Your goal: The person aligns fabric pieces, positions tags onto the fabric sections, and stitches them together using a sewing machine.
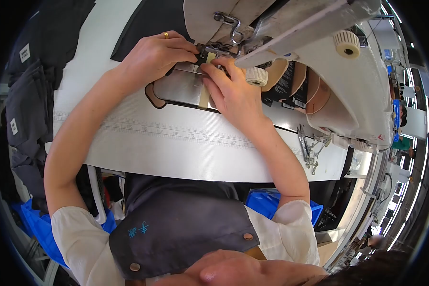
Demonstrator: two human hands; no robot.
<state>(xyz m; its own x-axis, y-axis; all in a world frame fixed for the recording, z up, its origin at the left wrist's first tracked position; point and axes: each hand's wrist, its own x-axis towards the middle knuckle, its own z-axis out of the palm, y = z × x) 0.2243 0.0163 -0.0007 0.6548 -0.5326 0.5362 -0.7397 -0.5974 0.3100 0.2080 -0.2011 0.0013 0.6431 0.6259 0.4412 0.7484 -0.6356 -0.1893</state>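
Observation:
A white sewing machine (319, 52) stands over a metal needle plate (178, 88). At its presser foot (215, 49), my left hand (159, 56) pinches the edge of dark fabric (150, 28), which spreads out behind that hand. My right hand (236, 93) is on the other side of the foot with bent fingers, close to a cream strip (204, 95) on the plate. The foot and my fingers hide what my right fingertips hold. The needle tip is hidden too.
Dark folded garments (31, 102) with white labels hang at the left. A printed ruler (176, 132) runs along the table. Small scissors (303, 143) lie at the right. Tags (286, 86) sit inside the machine's arm. A blue bin (262, 202) is below the table edge.

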